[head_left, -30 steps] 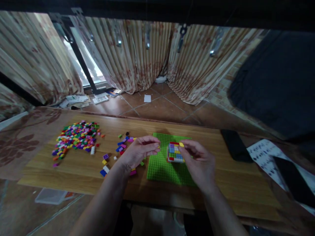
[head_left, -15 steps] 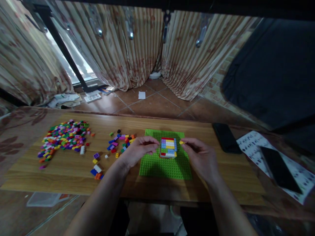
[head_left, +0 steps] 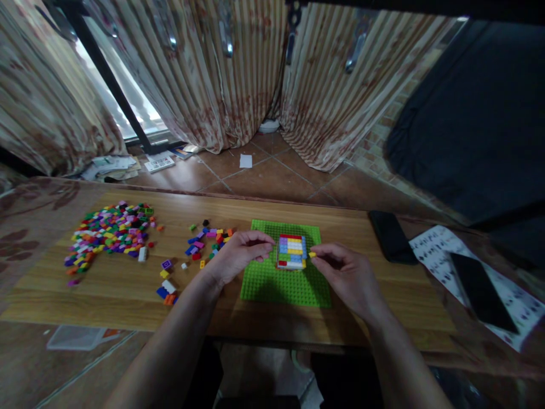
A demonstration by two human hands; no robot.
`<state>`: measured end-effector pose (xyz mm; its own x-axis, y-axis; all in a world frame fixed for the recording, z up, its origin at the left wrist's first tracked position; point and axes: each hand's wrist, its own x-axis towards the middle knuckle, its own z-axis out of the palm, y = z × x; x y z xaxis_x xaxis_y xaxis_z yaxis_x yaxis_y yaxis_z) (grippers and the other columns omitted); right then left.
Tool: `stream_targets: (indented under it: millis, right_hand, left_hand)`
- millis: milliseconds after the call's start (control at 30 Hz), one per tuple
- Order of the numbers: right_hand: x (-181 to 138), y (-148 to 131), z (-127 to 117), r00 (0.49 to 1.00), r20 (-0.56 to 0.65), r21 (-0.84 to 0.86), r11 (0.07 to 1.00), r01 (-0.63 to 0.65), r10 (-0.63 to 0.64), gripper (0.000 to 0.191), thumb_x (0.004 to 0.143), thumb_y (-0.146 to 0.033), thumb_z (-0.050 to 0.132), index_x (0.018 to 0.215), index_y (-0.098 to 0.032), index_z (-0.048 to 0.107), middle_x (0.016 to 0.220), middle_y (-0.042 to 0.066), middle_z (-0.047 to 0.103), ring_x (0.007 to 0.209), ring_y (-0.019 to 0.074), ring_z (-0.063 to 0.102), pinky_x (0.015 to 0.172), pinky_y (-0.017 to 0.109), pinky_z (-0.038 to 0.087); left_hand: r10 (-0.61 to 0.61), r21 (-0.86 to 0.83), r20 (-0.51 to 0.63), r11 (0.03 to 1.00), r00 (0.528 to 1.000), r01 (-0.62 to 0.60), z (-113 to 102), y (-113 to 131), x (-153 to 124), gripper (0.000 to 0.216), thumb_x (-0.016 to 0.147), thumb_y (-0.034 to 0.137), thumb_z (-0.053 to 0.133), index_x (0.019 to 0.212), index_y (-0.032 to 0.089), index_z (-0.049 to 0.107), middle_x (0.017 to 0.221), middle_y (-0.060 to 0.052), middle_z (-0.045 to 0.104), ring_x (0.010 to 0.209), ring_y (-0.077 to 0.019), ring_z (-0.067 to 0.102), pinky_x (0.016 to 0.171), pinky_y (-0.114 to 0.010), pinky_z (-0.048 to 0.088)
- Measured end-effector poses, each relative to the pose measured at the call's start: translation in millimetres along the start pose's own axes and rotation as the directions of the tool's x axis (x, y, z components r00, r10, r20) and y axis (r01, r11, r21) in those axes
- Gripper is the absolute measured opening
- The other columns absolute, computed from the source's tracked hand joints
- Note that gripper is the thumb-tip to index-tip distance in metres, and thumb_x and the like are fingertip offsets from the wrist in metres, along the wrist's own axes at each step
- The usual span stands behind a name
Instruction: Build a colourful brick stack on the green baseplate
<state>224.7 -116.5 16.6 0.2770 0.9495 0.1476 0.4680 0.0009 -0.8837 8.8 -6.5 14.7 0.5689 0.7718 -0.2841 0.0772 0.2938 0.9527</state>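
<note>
A green baseplate (head_left: pixel 272 284) lies on the wooden table (head_left: pixel 106 295). On its far half stands a small stack of coloured bricks (head_left: pixel 291 250). My left hand (head_left: pixel 240 254) rests at the stack's left side with fingers curled toward it; what they hold, if anything, is hidden. Just right of the stack, my right hand (head_left: pixel 344 272) pinches a small yellow brick (head_left: pixel 312 254) between its fingertips.
A large heap of loose coloured bricks (head_left: pixel 108 230) lies at the table's left, with a smaller scatter (head_left: pixel 204 241) near my left hand. A black phone (head_left: pixel 390 228) and a printed sheet (head_left: pixel 443 250) with another dark device (head_left: pixel 481 291) lie at the right.
My right hand has carried the yellow brick from the stack's top corner down to its right side. The view shifted, so the baseplate sits more central.
</note>
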Motion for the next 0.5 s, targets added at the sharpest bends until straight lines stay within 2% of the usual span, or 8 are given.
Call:
stream_targets:
  millis: [167, 367, 500]
  right_hand:
    - [-6.4, -2.8, 1.8, 0.997, 0.034, -0.017, 0.998, -0.069, 0.069, 0.017, 0.078, -0.035, 0.069, 0.087, -0.021, 0.071, 0.084, 0.004, 0.074, 0.075, 0.0196, 0.069, 0.068, 0.031, 0.054]
    - [-8.3, -7.2, 7.1, 0.997, 0.063, -0.178, 0.983, -0.041, 0.053, 0.013, 0.08, -0.032, 0.067, 0.086, -0.022, 0.071, 0.078, 0.003, 0.073, 0.07, 0.0196, 0.069, 0.063, 0.03, 0.052]
    - [-8.0, -9.1, 7.7, 0.997, 0.057, -0.198, 0.979, -0.037, 0.049, 0.012, 0.081, -0.032, 0.066, 0.086, -0.022, 0.07, 0.079, 0.003, 0.073, 0.07, 0.0194, 0.069, 0.063, 0.03, 0.052]
  left_hand:
    - [-0.004, 0.006, -0.002, 1.0, 1.0, 0.004, 0.3, 0.8, -0.1, 0.019, 0.073, 0.028, 0.071, 0.086, 0.014, 0.071, 0.067, 0.0, 0.064, 0.063, -0.0092, 0.055, 0.063, -0.023, 0.042]
    - [-0.005, -0.007, -0.018, 1.0, 1.0, 0.005, 2.2, 2.3, -1.8, 0.016, 0.073, 0.025, 0.07, 0.085, 0.014, 0.071, 0.066, 0.001, 0.063, 0.061, -0.0086, 0.052, 0.063, -0.023, 0.042]
    - [-0.003, -0.02, -0.013, 1.0, 1.0, 0.002, 2.7, 3.6, -2.4, 0.013, 0.074, 0.022, 0.069, 0.084, 0.014, 0.071, 0.066, 0.001, 0.063, 0.061, -0.0083, 0.052, 0.063, -0.022, 0.041]
